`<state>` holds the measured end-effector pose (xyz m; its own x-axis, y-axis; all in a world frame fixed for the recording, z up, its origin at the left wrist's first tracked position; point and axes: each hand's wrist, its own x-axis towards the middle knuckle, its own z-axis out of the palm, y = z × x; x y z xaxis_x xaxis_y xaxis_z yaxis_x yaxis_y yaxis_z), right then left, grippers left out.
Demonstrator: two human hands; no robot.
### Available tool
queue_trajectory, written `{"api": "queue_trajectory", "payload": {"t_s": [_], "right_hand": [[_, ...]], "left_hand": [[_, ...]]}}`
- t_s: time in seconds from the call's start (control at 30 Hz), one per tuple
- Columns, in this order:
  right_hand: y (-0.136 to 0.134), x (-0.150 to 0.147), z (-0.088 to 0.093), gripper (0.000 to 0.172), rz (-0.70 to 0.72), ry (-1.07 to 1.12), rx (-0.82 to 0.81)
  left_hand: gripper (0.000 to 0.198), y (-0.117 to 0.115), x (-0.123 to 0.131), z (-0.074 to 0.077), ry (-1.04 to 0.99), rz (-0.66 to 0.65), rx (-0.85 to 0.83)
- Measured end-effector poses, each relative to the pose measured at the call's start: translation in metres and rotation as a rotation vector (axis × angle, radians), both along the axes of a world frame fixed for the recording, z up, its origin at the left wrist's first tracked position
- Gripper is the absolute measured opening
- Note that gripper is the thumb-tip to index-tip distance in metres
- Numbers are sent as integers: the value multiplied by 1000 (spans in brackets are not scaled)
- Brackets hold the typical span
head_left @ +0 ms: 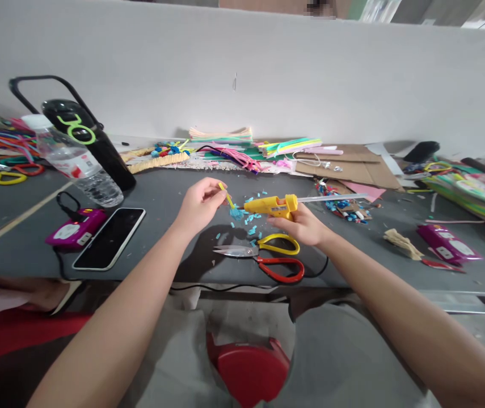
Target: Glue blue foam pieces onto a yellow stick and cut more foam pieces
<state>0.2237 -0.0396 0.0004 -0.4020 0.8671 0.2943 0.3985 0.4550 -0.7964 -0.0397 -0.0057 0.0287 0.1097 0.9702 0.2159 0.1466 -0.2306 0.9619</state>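
Note:
My right hand is wrapped round a yellow hot glue gun, with a long clear glue stick jutting out of its back to the right. Between the thumb and fingers of my left hand is a thin yellow strip. A small light-blue clump shows at the lower end of the strip, close to the gun's nozzle; whether they touch I cannot tell. Short blue pieces lie scattered under the gun. Scissors with one yellow and one red handle rest just in front of my hands.
On the left stand a plastic water bottle and a black flask, near a phone and a purple power socket. Bundles of pipe cleaners and cardboard line the back. Another purple socket sits right.

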Motion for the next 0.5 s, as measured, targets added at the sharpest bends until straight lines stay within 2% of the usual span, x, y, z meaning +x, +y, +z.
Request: {"api": "queue_trajectory", "payload": {"t_s": [0.13, 0.5], "right_hand": [[1, 0, -2, 35, 36, 25, -64], [2, 2, -2, 36, 33, -3, -60]], "left_hand": [[14, 2, 0, -1, -8, -10, -5], [17, 2, -2, -1, 57, 0, 7]]}}
